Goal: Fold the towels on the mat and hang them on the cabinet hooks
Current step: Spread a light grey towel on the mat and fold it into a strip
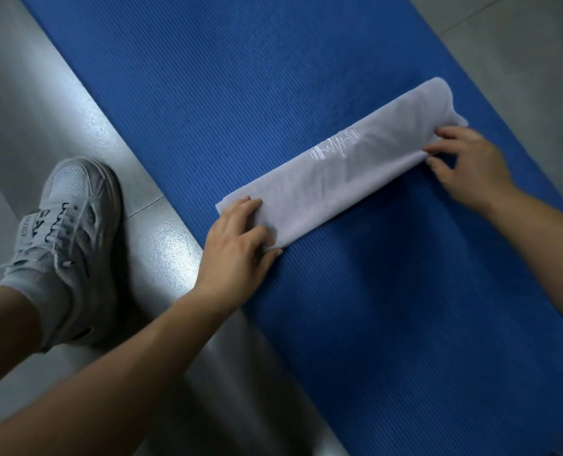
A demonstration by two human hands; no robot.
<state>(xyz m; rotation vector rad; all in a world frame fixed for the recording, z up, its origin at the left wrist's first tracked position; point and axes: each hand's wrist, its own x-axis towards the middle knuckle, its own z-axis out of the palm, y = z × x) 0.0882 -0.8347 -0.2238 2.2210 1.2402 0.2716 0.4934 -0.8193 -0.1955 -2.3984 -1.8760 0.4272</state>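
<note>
On the blue foam mat (207, 93), our left grip (237, 238) and right grip (470, 166) pinch the ends of the folded white towel (339, 179). We likely want it taut (edges aligned).

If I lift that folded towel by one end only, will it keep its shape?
Probably not: the towel looks thin and floppy, puckering where the right hand pinches it, so it would likely sag and unfold. Being thin, it is probably light. The ribbed mat may drag on it if pushed, so lift with the left hand too.
</note>
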